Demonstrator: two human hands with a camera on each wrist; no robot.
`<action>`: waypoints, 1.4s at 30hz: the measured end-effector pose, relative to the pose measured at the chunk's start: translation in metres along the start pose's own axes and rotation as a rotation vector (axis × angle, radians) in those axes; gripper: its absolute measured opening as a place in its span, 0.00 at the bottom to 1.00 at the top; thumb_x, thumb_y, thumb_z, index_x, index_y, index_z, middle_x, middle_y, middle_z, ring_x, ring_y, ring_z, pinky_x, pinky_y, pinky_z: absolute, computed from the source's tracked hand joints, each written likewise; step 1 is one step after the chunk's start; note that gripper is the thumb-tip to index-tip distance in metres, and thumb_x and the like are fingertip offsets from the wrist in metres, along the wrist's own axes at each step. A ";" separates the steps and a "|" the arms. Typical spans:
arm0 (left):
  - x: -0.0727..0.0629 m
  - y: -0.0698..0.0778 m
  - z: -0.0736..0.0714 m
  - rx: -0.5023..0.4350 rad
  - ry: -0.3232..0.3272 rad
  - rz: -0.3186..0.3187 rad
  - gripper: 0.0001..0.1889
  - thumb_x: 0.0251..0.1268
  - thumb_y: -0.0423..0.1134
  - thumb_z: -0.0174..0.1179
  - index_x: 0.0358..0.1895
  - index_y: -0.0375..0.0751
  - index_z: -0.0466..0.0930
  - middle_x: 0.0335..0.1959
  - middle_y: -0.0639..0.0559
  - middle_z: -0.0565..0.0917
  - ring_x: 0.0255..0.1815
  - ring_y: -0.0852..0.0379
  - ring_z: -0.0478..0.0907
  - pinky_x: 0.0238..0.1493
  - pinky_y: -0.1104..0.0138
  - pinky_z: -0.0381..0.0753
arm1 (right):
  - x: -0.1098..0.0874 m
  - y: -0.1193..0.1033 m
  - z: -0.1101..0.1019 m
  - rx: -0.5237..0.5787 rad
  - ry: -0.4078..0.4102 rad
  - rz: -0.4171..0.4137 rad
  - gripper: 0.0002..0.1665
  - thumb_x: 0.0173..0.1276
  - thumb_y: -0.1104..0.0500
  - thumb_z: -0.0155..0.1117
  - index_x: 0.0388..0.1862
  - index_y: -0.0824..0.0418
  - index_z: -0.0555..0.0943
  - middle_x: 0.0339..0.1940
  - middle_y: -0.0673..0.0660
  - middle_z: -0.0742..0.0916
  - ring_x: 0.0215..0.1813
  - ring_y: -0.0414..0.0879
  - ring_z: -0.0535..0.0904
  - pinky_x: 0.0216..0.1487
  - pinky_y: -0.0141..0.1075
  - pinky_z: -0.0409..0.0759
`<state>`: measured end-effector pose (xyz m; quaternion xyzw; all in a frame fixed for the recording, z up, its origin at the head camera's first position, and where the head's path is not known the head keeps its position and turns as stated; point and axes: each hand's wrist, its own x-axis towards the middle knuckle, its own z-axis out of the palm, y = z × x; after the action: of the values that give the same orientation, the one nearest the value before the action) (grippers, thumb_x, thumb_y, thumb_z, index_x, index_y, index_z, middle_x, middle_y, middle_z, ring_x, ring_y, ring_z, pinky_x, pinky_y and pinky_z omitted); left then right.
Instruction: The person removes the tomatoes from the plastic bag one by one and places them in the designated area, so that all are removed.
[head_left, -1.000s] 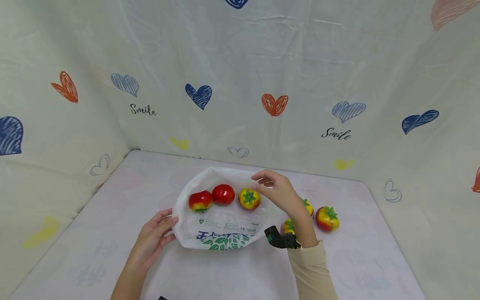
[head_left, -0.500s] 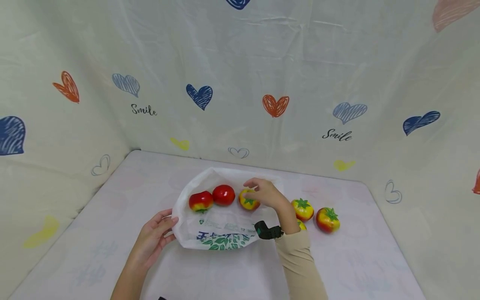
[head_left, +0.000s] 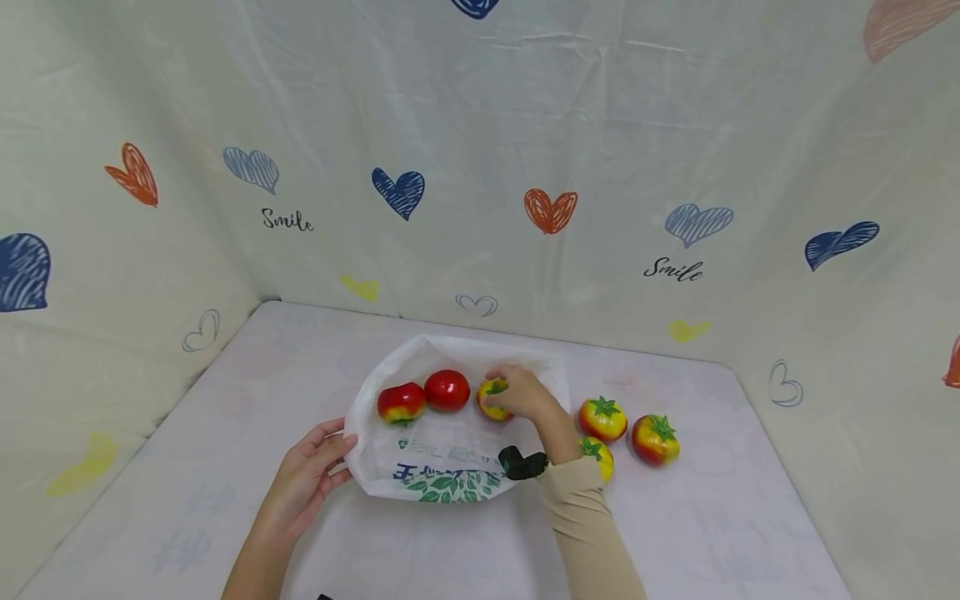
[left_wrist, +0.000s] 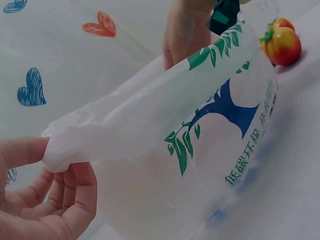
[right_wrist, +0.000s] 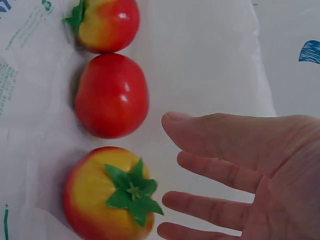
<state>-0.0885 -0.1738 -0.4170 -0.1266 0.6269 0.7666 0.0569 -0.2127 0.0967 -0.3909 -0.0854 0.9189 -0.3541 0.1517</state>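
- The right hand [head_left: 525, 395] is lower and more to the left than a second ago. Now it is over the yellow fruit [right_wrist: 100, 195].
- It is spread apart; I cannot tell if it touches.
- So that fruit seems in reach but not yet held.
- The yellow fruit sits in the bag [head_left: 367, 458], right of two red fruits [head_left: 447, 390].
- The left hand [head_left: 311, 471] pinches the bag's left edge, same as before.
- Three more fruits [head_left: 656, 440] sit right of the bag.
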 end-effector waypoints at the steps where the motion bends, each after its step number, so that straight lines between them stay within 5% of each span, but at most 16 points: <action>1: 0.000 0.000 0.000 0.002 -0.001 -0.003 0.13 0.67 0.39 0.55 0.52 0.45 0.69 0.38 0.62 0.80 0.40 0.62 0.78 0.43 0.70 0.82 | 0.001 0.001 0.002 -0.008 0.004 0.008 0.25 0.60 0.59 0.65 0.57 0.61 0.75 0.57 0.61 0.78 0.53 0.54 0.72 0.54 0.47 0.77; 10: 0.000 -0.001 0.000 0.003 -0.001 -0.001 0.09 0.66 0.38 0.55 0.48 0.51 0.72 0.37 0.62 0.80 0.40 0.61 0.78 0.43 0.70 0.82 | 0.010 0.006 0.015 -0.091 0.051 0.040 0.25 0.56 0.58 0.68 0.53 0.61 0.77 0.47 0.60 0.77 0.46 0.53 0.71 0.43 0.41 0.81; 17: -0.001 -0.001 0.001 0.005 -0.003 0.004 0.09 0.66 0.38 0.55 0.47 0.53 0.73 0.37 0.62 0.80 0.40 0.61 0.78 0.43 0.70 0.82 | 0.016 0.008 0.023 -0.176 0.047 0.037 0.26 0.54 0.59 0.70 0.53 0.60 0.77 0.48 0.60 0.78 0.46 0.54 0.71 0.48 0.44 0.78; 42: -0.002 -0.001 0.000 0.011 -0.002 0.007 0.08 0.67 0.39 0.55 0.45 0.55 0.74 0.38 0.62 0.81 0.40 0.62 0.78 0.42 0.70 0.82 | 0.012 0.004 0.031 -0.166 0.005 0.025 0.30 0.53 0.61 0.71 0.57 0.57 0.74 0.51 0.61 0.78 0.45 0.53 0.72 0.51 0.45 0.77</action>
<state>-0.0866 -0.1731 -0.4175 -0.1231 0.6316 0.7634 0.0555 -0.2134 0.0776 -0.4179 -0.0853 0.9465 -0.2747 0.1464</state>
